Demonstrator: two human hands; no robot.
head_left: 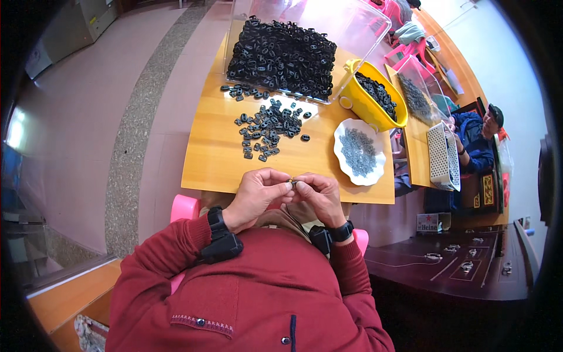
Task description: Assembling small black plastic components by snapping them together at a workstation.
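Seated on a pink chair [185,207] at a wooden table [217,167], dressed in a maroon sweater [281,281], with a black strapped device [220,246] on each wrist. Pinches a small dark piece [294,182] at the table's near edge, close before the body, with the fingers [273,174] of the left hand [253,198] and the right hand [324,202] drawn narrow, nearly tip to tip — mostly covered by the fingertips, too small to make out in detail.

Strewn on the wood beyond: a loose pile of black parts [272,126], many with two holes. Farther back, heaped in a clear box [358,35], a far larger mass of black parts, with several just outside its near edge. To the right, just beside the box, a yellow basket [360,105] of dark parts; nearer, a white scalloped plate [380,161] of little grey bits [358,151].

Farther right, at a second table [419,167] — a person [472,135] in blue and a dark cap, beside a white perforated basket [437,155], with a clear bin [431,88] of grey pieces [414,98] nearby.
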